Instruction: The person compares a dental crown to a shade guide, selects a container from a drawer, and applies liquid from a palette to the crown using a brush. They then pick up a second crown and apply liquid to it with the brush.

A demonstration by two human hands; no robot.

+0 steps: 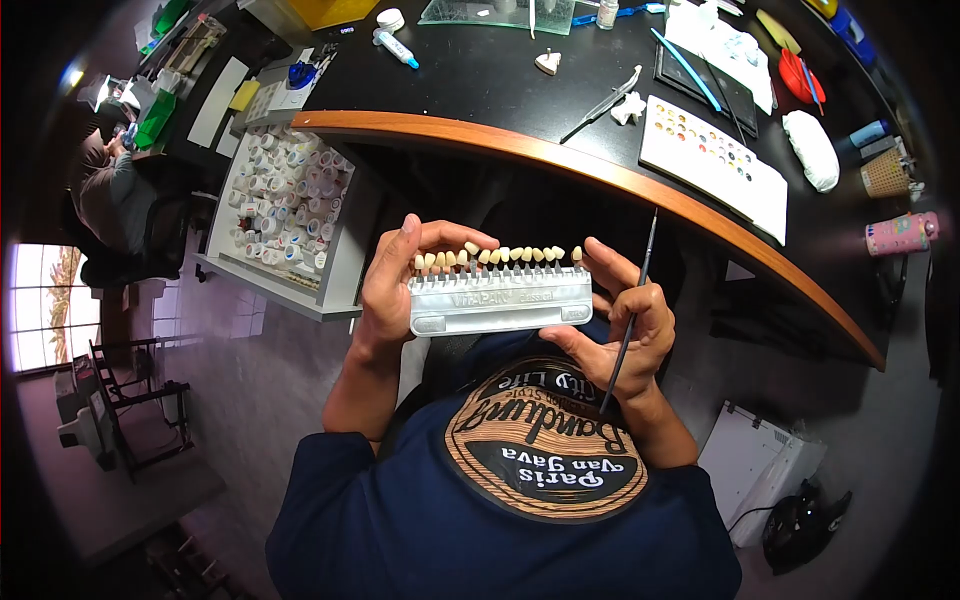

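A tooth shade guide (500, 303), a pale grey holder with a row of tooth-shaped tabs (515, 256), is held level in front of my chest. My left hand (390, 285) is closed round its left end, with fingers behind the tabs and one fingertip beside a tab that stands above the row. At the opposite end my right hand (635, 335) has its thumb by the lower corner and its index finger close to the last tab. A thin dark brush (627, 345) is clasped between that hand's fingers, slanting upward past the knuckles.
Ahead is a black desk (470, 90) with a wooden edge, bearing a colour palette (700, 150), a dental tool (603, 105) and a small tube (397, 48). An open drawer (285, 205) of small jars is at left. Farther left, a person (110, 195) sits.
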